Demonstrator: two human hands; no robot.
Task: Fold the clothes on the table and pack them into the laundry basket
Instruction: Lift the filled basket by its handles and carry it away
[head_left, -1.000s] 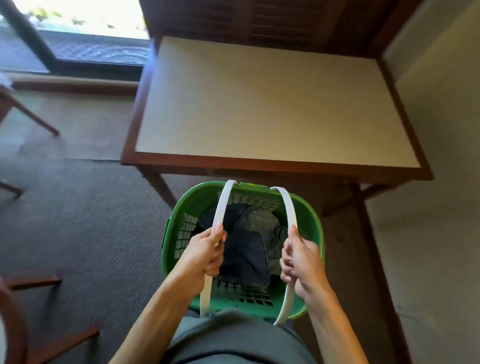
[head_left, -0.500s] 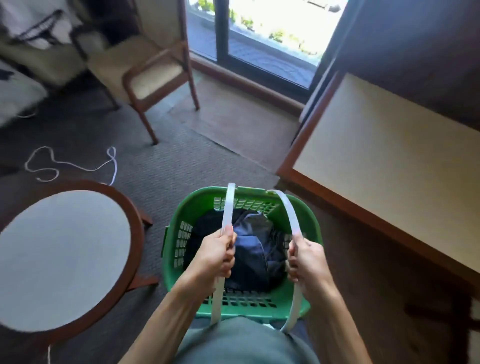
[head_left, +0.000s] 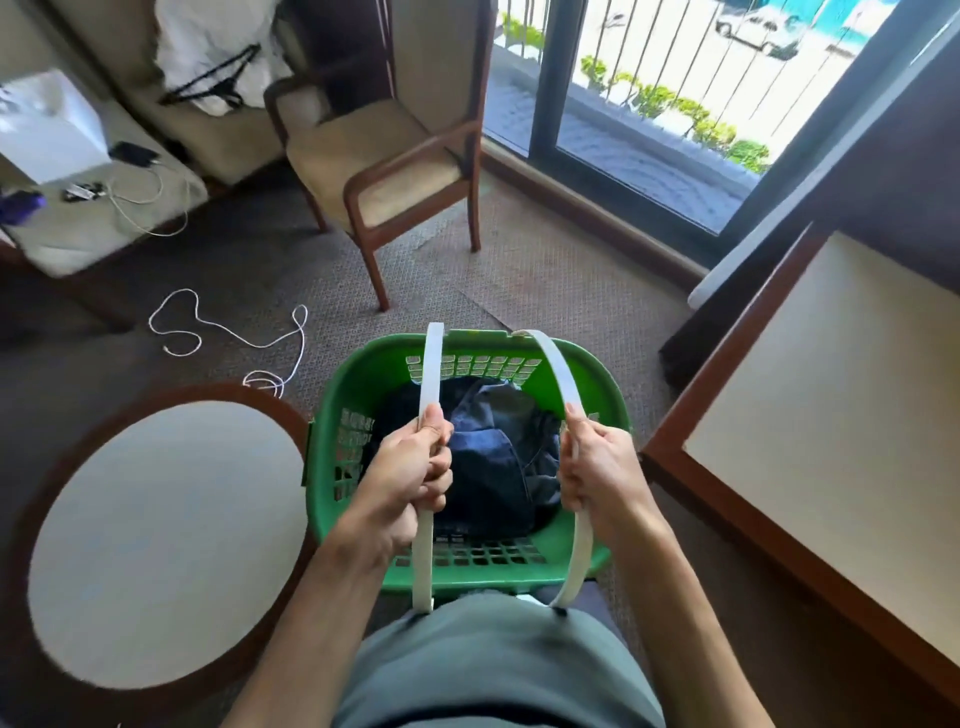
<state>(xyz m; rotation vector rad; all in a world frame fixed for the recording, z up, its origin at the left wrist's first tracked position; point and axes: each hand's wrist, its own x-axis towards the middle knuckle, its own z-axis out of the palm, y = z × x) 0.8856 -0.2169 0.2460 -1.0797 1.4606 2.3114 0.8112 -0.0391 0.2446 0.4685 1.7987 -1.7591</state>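
A green laundry basket (head_left: 358, 384) hangs in front of me above the carpet, held by its two white strap handles. My left hand (head_left: 410, 473) is closed around the left handle (head_left: 432, 364). My right hand (head_left: 597, 467) grips the right handle (head_left: 556, 364). Dark blue folded clothes (head_left: 493, 447) lie inside the basket between my hands. The rectangular table (head_left: 831, 415) with a beige top stands at the right, with nothing on the part I see.
A round wooden-rimmed table (head_left: 161, 540) is close at the lower left. A wooden armchair (head_left: 384, 166) stands ahead, before a glass balcony door (head_left: 649, 93). A white cord (head_left: 228, 332) lies on the carpet. A low seat (head_left: 78, 208) with small items is far left.
My view has swung left, away from the rectangular table, which now sits at the right edge. The round table and armchair came into view. Both hands keep hold of the basket handles.
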